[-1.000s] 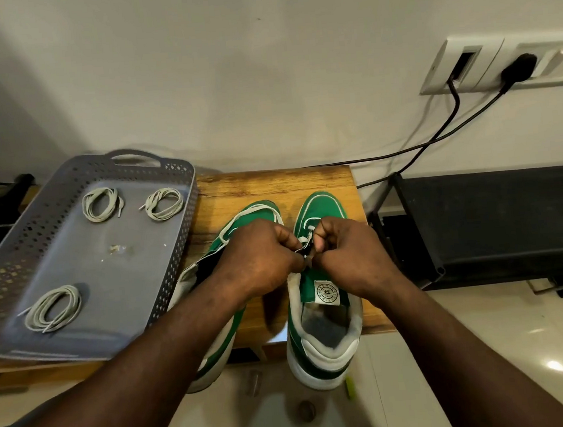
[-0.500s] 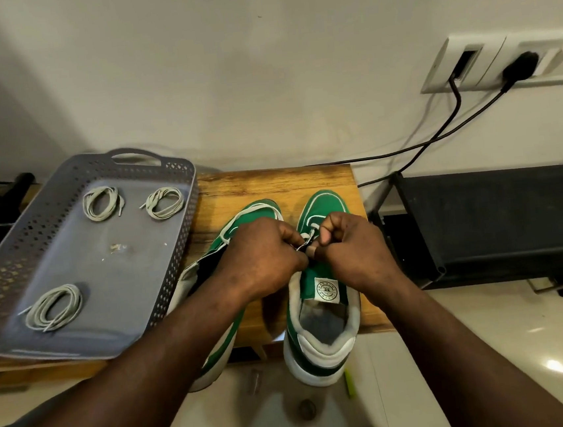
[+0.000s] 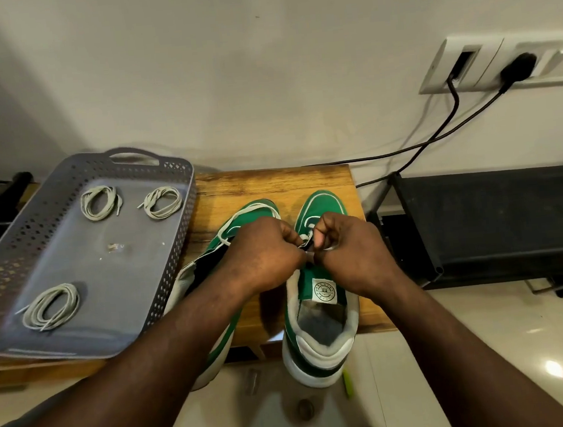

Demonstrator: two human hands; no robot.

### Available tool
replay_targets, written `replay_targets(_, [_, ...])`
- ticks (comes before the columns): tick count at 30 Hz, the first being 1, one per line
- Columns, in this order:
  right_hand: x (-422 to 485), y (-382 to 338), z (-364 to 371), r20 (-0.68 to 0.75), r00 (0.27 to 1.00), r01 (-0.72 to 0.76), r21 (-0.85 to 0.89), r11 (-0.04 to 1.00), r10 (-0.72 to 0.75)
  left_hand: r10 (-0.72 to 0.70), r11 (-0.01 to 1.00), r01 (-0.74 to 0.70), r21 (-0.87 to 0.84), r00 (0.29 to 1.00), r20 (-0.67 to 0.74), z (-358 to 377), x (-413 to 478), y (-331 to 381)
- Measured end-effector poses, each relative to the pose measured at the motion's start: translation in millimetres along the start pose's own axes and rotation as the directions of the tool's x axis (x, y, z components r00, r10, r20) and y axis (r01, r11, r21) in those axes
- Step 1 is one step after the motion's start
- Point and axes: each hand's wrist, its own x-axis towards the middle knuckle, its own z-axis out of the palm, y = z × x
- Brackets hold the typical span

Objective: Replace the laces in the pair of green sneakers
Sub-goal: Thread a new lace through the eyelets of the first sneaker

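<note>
Two green and white sneakers stand on a small wooden table [image 3: 270, 183], toes toward the wall. The right sneaker [image 3: 321, 316] shows its green tongue with a round label. The left sneaker [image 3: 239, 217] is largely hidden under my left forearm. My left hand [image 3: 263, 253] and my right hand [image 3: 345, 252] meet over the right sneaker's lace area, fingers curled, both pinching the pale lace [image 3: 307, 243] between them. Three coiled grey-white laces lie in a grey tray [image 3: 177, 257]: one lace coil [image 3: 102, 202] and a second lace coil [image 3: 162, 201] at the back, and a third lace coil [image 3: 51, 306] at the front.
The perforated tray overhangs the table's left part. A black rack [image 3: 500, 219] stands right of the table. A wall socket [image 3: 503, 63] holds two black cables that run down behind the table. Glossy tiled floor lies below, with small objects on it.
Both hands have crept a little toward the right sneaker's toe while still pinching the lace. The sneakers and the tray stay in place.
</note>
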Motion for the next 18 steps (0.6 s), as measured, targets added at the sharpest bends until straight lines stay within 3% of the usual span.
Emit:
replay_targets(6, [2.7,2.4,4.2,-0.024,1.0,-0.004,-0.03,1.0,0.003,-0.012,0.997,0.016,-0.077,0.999,0.052,-0.7,0.6,-2.5])
replay_targets(10, [4.3,6.7,6.5,-0.043,0.998,0.05,-0.075,0.996,-0.053,-0.102,0.949,0.114,-0.294,0.993,0.055,0.5,7.3,-5.8])
replay_targets(15, [4.1,12.7,0.3,0.072,0.99,0.133,-0.183,0.974,-0.122,-0.097,0.984,0.095,-0.152,0.995,-0.006,13.0,11.1,-6.8])
replay_targets(18, [2.8,15.0,0.2,0.073,0.99,0.137,-0.293,0.946,-0.121,-0.159,0.927,0.17,-0.335,0.985,0.063,19.7,14.2,-8.9])
